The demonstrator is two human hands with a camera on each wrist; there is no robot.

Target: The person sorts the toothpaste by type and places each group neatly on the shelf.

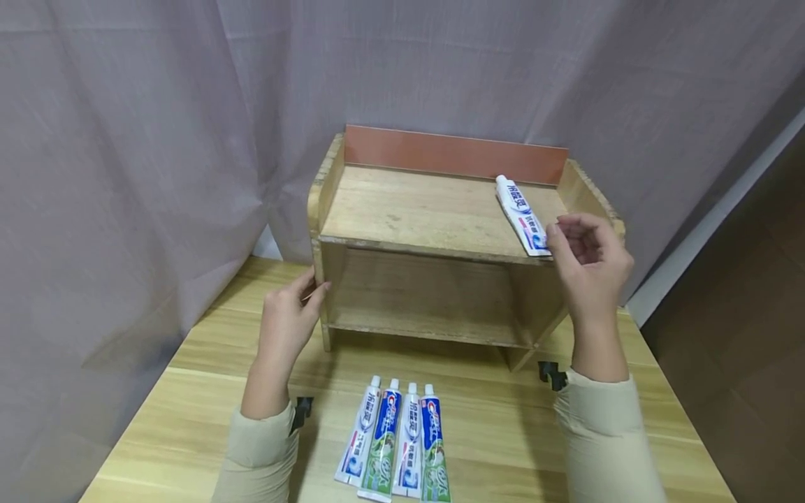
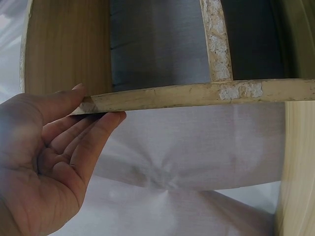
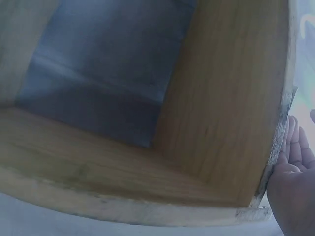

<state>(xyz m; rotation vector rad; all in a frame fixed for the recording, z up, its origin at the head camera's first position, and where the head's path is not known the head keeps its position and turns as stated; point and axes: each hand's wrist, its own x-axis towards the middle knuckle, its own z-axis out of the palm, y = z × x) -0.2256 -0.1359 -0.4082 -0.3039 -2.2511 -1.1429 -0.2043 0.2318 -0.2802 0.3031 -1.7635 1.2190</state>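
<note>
A white-and-blue toothpaste tube [image 1: 520,213] lies on the top board of a small wooden shelf [image 1: 415,209], cap towards the back and flat end at the front edge. Right beside that flat end is my right hand [image 1: 591,255], fingers loosely bent, thumb tip at the tube's edge; whether it touches cannot be told. In the right wrist view the hand [image 3: 295,167] appears at the right border, by the board's edge. My left hand [image 2: 54,152] pinches the front edge of the shelf's left side panel [image 2: 157,97] between thumb and fingers.
Several toothpaste tubes lie side by side on the wooden table before the shelf, white ones [image 1: 363,433] alternating with blue-and-green ones [image 1: 383,447]. The shelf has a lower board [image 1: 428,297] and a reddish back strip [image 1: 453,154]. A grey curtain [image 1: 157,140] hangs behind.
</note>
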